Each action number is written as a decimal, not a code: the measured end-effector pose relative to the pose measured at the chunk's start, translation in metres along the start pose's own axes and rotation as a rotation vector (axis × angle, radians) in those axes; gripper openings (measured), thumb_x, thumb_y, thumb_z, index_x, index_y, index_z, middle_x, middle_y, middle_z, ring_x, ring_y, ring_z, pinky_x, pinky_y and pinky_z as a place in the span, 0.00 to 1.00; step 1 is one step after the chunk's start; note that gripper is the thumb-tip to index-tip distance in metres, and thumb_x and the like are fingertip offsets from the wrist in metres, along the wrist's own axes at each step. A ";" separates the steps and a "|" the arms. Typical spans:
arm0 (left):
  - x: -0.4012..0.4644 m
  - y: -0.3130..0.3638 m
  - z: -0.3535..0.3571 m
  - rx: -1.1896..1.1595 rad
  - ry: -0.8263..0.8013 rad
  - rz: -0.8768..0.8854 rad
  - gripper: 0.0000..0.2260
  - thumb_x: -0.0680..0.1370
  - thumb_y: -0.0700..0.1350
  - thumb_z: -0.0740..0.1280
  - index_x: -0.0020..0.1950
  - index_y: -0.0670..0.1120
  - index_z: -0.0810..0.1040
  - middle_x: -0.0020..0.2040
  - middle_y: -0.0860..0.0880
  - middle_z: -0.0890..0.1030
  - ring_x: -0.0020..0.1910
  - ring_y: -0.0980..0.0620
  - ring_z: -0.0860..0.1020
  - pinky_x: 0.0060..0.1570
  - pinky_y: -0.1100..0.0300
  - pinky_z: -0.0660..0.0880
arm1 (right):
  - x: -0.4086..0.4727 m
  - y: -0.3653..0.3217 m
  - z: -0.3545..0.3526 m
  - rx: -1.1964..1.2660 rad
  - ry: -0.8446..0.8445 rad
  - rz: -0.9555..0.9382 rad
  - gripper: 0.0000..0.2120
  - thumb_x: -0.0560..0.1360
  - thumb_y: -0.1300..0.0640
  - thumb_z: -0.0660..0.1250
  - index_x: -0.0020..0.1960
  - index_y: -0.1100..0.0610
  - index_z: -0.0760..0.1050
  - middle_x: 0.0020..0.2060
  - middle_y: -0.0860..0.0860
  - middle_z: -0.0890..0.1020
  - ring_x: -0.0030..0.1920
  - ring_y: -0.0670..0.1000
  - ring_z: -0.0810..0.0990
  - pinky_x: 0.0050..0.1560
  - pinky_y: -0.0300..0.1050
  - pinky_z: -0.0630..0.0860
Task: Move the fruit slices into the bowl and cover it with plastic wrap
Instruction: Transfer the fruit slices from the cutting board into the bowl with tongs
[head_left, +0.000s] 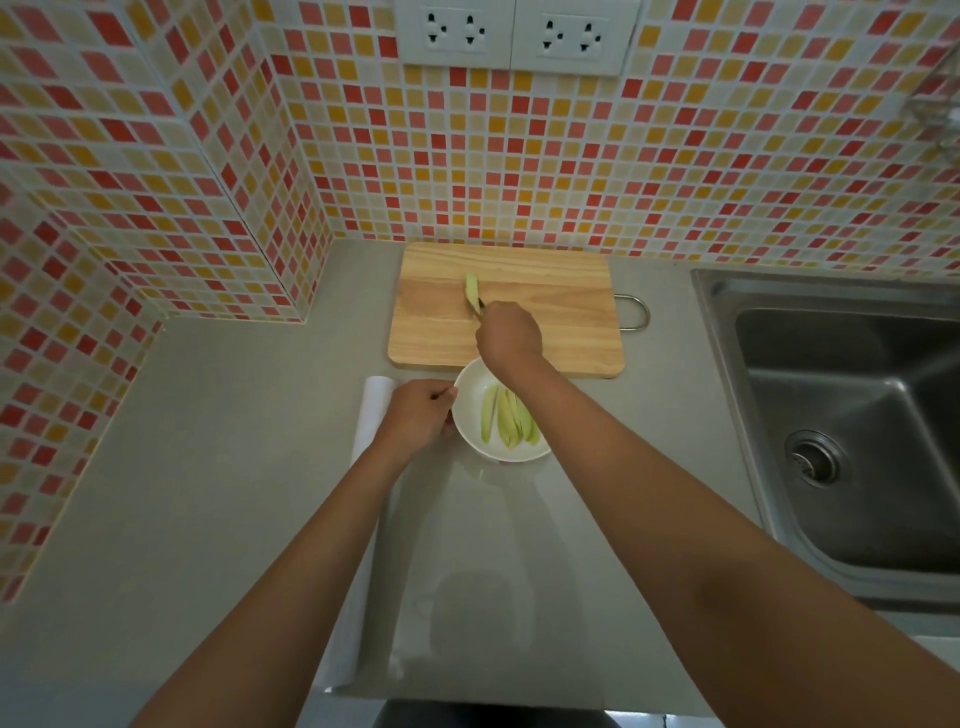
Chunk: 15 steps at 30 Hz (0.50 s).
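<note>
A white bowl (470, 402) sits on the grey counter just in front of a wooden cutting board (561, 312). Several pale green fruit slices (506, 421) lie inside the bowl. One more green fruit slice (471, 291) is over the middle of the board, pinched at its near end by my right hand (509, 335). My left hand (418, 413) grips the bowl's left rim. A roll of plastic wrap (371, 410) lies to the left of the bowl, partly hidden under my left forearm.
A steel sink (852, 415) fills the right side, its drain (813, 457) toward the front. Tiled walls close off the back and left. A metal handle (636, 312) sticks out of the board's right edge. Wall sockets (514, 31) sit high up.
</note>
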<state>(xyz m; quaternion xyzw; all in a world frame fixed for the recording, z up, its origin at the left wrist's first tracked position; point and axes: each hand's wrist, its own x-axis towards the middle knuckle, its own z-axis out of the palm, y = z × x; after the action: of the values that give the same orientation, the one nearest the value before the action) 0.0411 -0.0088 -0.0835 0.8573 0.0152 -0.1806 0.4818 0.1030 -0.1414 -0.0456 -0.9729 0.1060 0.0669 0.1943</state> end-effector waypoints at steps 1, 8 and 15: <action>0.000 0.000 0.000 0.001 -0.003 0.000 0.15 0.80 0.44 0.59 0.47 0.37 0.82 0.34 0.42 0.81 0.33 0.50 0.76 0.45 0.52 0.76 | 0.000 0.003 -0.002 0.028 0.006 0.012 0.11 0.75 0.69 0.57 0.49 0.65 0.79 0.47 0.60 0.83 0.47 0.60 0.81 0.38 0.45 0.69; 0.002 -0.002 0.000 0.014 -0.005 0.003 0.14 0.80 0.43 0.59 0.45 0.41 0.83 0.39 0.38 0.84 0.36 0.47 0.79 0.49 0.51 0.78 | -0.065 0.038 -0.023 0.236 0.111 0.006 0.17 0.78 0.60 0.59 0.30 0.57 0.65 0.27 0.51 0.70 0.33 0.54 0.71 0.29 0.43 0.59; 0.003 -0.003 0.000 -0.004 -0.001 -0.009 0.13 0.80 0.43 0.59 0.50 0.44 0.84 0.40 0.40 0.84 0.33 0.50 0.79 0.45 0.56 0.76 | -0.157 0.071 -0.018 0.153 0.052 -0.026 0.12 0.79 0.56 0.59 0.41 0.62 0.74 0.36 0.59 0.78 0.39 0.58 0.78 0.36 0.46 0.65</action>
<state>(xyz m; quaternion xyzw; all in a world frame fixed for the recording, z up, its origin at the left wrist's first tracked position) 0.0432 -0.0082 -0.0869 0.8563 0.0192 -0.1830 0.4827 -0.0636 -0.1845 -0.0283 -0.9579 0.1031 0.0310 0.2662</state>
